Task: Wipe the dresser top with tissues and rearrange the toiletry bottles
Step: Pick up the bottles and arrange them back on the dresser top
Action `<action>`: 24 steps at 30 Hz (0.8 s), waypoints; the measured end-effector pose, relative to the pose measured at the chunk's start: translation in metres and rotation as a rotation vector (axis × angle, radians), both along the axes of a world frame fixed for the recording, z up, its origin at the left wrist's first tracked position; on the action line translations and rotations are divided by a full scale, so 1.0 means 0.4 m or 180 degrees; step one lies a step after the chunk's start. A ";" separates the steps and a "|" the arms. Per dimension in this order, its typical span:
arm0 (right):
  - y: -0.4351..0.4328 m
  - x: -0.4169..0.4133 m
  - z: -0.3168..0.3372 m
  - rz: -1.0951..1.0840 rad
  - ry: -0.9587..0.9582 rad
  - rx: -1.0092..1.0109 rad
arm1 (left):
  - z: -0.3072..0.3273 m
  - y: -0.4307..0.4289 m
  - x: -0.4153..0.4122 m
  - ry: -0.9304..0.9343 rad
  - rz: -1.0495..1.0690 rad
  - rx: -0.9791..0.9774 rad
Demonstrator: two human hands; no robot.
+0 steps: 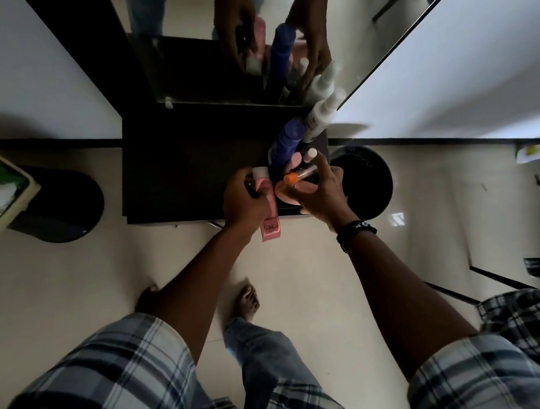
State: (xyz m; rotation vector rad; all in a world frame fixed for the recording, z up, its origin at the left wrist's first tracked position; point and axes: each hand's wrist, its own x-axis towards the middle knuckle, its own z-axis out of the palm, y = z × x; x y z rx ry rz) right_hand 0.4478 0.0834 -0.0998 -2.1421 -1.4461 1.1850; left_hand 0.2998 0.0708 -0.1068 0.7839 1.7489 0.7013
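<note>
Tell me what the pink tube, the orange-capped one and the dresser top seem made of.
Pink tube: soft plastic, matte, judging by its flat crimped end. Orange-capped tube: clear hard plastic, perhaps glass; see-through body. Dresser top: dark smooth board, likely laminated wood; dim light leaves it open.

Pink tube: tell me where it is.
Head view, centre: left hand grips the pink tube at the dresser's front edge, left of the orange-capped tube.
</note>
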 end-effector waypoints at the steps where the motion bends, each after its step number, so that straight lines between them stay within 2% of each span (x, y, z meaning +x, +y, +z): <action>1: -0.002 -0.001 0.001 -0.0004 -0.0017 0.0028 | -0.001 0.001 -0.005 0.0019 0.0036 0.0004; 5: -0.015 -0.013 0.010 -0.0065 -0.0121 0.0132 | -0.004 0.001 -0.041 0.0126 0.0141 0.0043; 12: -0.052 -0.067 0.007 -0.0565 0.0065 0.0364 | -0.013 -0.005 -0.141 0.0193 0.0307 0.0147; 19: -0.058 -0.098 0.004 -0.0734 0.0088 0.0403 | -0.010 -0.004 -0.186 0.0185 0.0425 0.0147; 24: -0.060 -0.112 0.006 -0.0711 0.0016 0.0397 | -0.009 0.003 -0.204 -0.0124 0.0556 0.0078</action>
